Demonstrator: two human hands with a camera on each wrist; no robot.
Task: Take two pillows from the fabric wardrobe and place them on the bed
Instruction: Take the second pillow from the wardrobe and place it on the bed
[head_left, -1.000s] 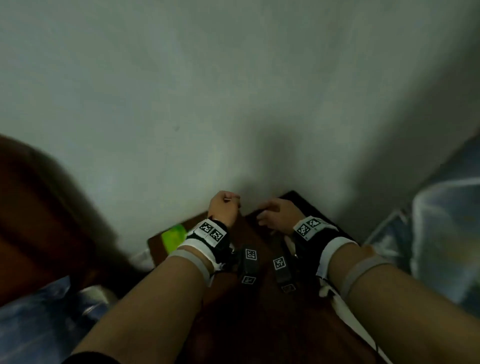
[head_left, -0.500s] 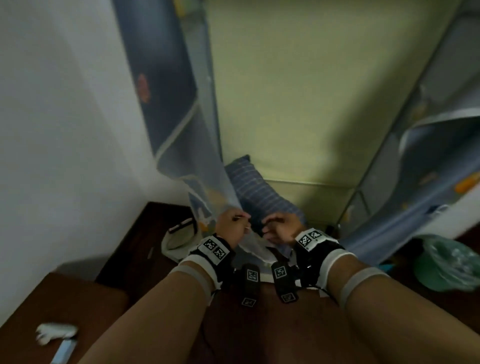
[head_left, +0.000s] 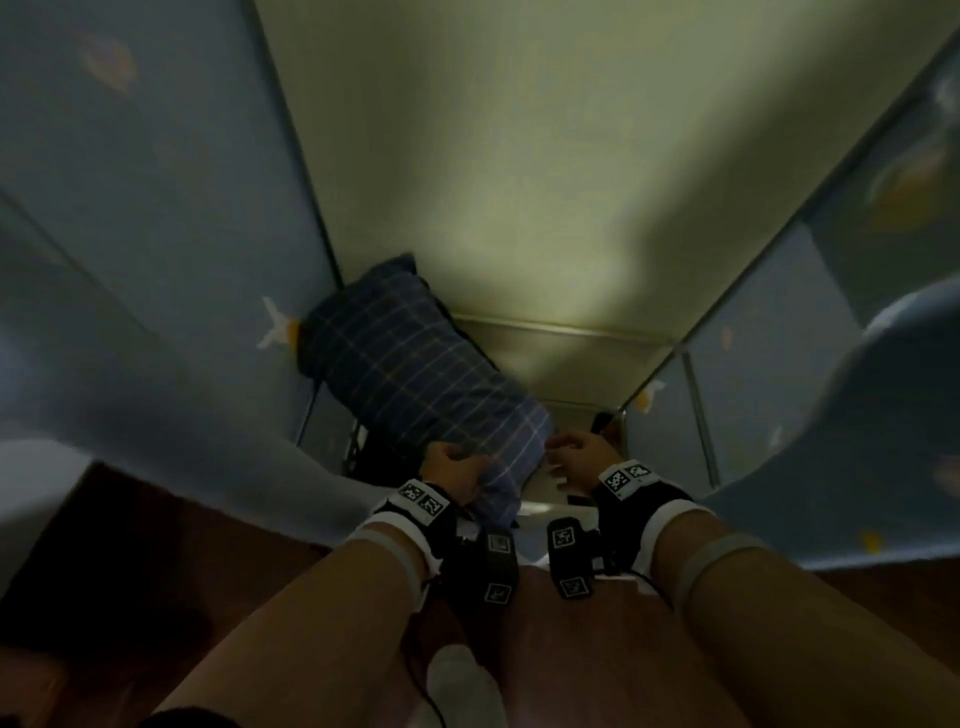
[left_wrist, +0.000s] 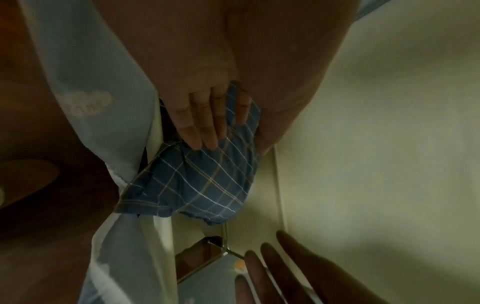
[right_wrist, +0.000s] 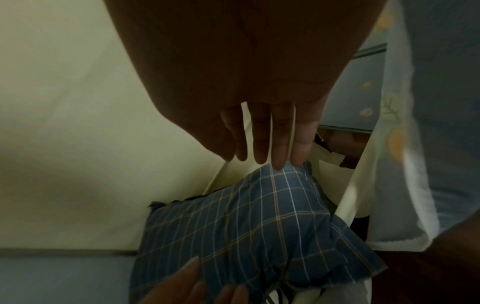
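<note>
A dark blue plaid pillow (head_left: 415, 374) leans inside the open fabric wardrobe (head_left: 156, 208), against its left wall. My left hand (head_left: 452, 467) grips the pillow's near lower end. In the left wrist view its fingers (left_wrist: 202, 123) lie on the plaid cloth (left_wrist: 202, 185), which bunches up between fingers and thumb. My right hand (head_left: 576, 457) is open beside the pillow's right edge. In the right wrist view its straight fingertips (right_wrist: 280, 162) just touch the pillow (right_wrist: 246, 226). I see no second pillow.
The wardrobe has a cream back panel (head_left: 519, 156), and blue printed door flaps (head_left: 883, 415) hang open at both sides. Dark wooden floor (head_left: 156, 571) lies in front. A white-socked foot (head_left: 457, 680) stands below my arms. Something dark sits under the pillow.
My view has swung from a white wall to the wardrobe's inside. The left hand has left the door flap and taken hold of the pillow; the right hand has opened beside it.
</note>
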